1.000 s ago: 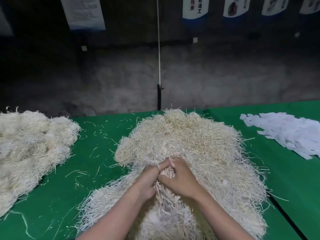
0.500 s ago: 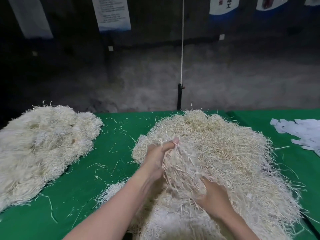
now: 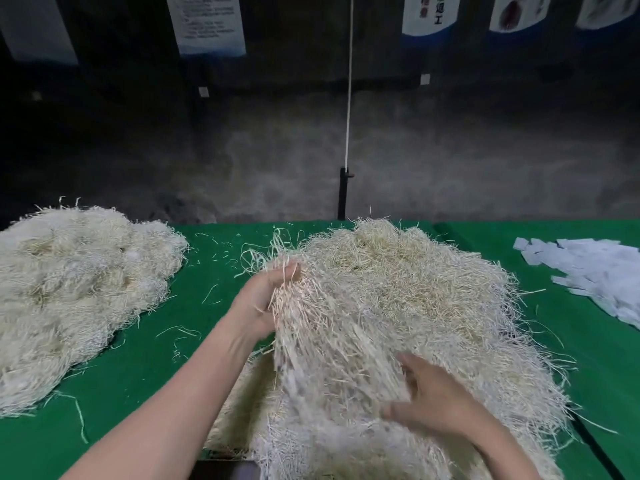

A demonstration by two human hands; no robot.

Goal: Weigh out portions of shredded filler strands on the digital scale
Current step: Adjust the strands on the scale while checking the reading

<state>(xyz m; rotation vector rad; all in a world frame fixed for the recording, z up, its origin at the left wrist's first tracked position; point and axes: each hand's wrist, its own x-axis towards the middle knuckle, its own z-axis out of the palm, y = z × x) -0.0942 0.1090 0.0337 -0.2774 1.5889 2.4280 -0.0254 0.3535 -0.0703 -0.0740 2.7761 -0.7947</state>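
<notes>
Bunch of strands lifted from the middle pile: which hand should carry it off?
Probably left: the left hand grips the bunch high; the right hand merely brushes its lower strands, fingers spread.

Cream strands [image 3: 398,306], green table [image 3: 221,271], white slips [image 3: 595,268].

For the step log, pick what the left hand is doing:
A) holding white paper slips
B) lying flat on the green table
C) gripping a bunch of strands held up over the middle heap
C: the left hand has its fingers curled round a bunch of strands, raised above the middle heap.
</notes>
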